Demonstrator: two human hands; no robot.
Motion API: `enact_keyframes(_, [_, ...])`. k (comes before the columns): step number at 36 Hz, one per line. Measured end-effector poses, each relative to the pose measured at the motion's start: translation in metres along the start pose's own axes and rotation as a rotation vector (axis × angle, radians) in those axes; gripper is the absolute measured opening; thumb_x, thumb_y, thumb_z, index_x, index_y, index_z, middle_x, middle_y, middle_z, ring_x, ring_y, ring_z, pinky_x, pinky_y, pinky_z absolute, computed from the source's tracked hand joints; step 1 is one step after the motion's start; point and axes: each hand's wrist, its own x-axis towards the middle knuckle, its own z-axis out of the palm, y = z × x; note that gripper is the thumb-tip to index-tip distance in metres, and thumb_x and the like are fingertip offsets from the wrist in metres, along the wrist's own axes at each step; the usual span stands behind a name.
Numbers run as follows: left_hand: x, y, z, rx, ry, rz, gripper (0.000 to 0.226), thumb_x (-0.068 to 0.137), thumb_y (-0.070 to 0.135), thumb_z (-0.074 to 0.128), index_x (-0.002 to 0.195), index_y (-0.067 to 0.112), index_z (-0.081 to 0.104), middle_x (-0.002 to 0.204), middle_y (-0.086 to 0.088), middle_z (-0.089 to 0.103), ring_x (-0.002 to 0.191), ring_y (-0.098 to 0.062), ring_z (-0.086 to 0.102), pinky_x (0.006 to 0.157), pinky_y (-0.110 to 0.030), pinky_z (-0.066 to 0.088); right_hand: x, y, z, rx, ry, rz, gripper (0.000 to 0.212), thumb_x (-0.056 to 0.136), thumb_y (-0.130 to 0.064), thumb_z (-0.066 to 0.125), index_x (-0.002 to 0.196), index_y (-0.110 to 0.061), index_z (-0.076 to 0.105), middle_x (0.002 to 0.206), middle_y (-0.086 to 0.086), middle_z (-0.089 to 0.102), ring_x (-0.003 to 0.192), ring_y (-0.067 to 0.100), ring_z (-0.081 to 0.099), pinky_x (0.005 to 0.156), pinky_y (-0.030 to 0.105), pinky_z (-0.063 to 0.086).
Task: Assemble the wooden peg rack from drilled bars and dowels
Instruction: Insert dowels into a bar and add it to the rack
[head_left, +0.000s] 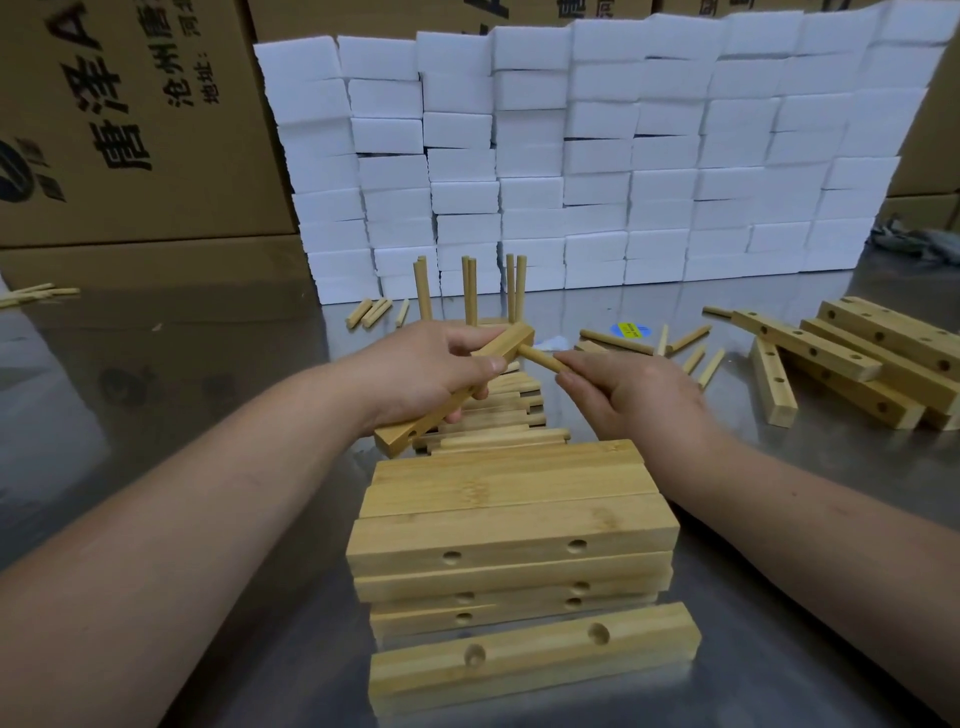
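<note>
One dowel (537, 358) meets drilled bar (506, 340) beyond bar stack (511, 519): left hand (431, 374) grip wraps bar, right hand (634, 395) grip pinches dowel. Pegged piece (422, 291) stands farther beyond stack; many bars unfilled.

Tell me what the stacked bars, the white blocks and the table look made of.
Bars: laminated bamboo or pale wood, unpainted; strip seams and node marks show. Blocks: probably foam or sponge, matte white, slightly uneven edges. Table: likely stainless steel; grey, dimly mirrors the boxes.
</note>
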Motion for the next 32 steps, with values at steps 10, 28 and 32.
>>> enact_keyframes(10, [-0.001, 0.003, 0.002, -0.102, 0.011, 0.019, 0.03, 0.095, 0.032, 0.049, 0.121, 0.045, 0.055, 0.067, 0.01, 0.059, 0.049, -0.001, 0.054, 0.051, -0.01, 0.044, 0.0, -0.003, -0.007, 0.351, -0.074, 0.181, 0.026, 0.093, -0.028, 0.05, 0.11, -0.024, 0.069, 0.06, -0.016, 0.054, 0.064, -0.002, 0.052, 0.058, 0.013, 0.039])
enact_keyframes(28, [0.0, 0.001, 0.002, -0.083, 0.063, 0.042, 0.036, 0.093, 0.03, 0.052, 0.127, 0.044, 0.051, 0.069, 0.012, 0.059, 0.051, 0.003, 0.054, 0.051, -0.009, 0.044, 0.011, -0.018, -0.016, 1.07, -0.191, 0.795, 0.033, 0.097, -0.026, 0.047, 0.075, -0.012, 0.068, 0.046, -0.006, 0.026, 0.04, 0.009, 0.021, 0.04, 0.023, 0.022])
enact_keyframes(32, [0.001, 0.0, 0.002, -0.075, 0.069, 0.045, 0.036, 0.093, 0.032, 0.052, 0.126, 0.046, 0.05, 0.069, 0.013, 0.06, 0.051, 0.003, 0.055, 0.051, -0.008, 0.044, 0.01, -0.017, -0.015, 1.11, -0.197, 0.785, 0.033, 0.098, -0.025, 0.046, 0.077, -0.012, 0.067, 0.045, -0.007, 0.025, 0.038, 0.007, 0.021, 0.037, 0.02, 0.022])
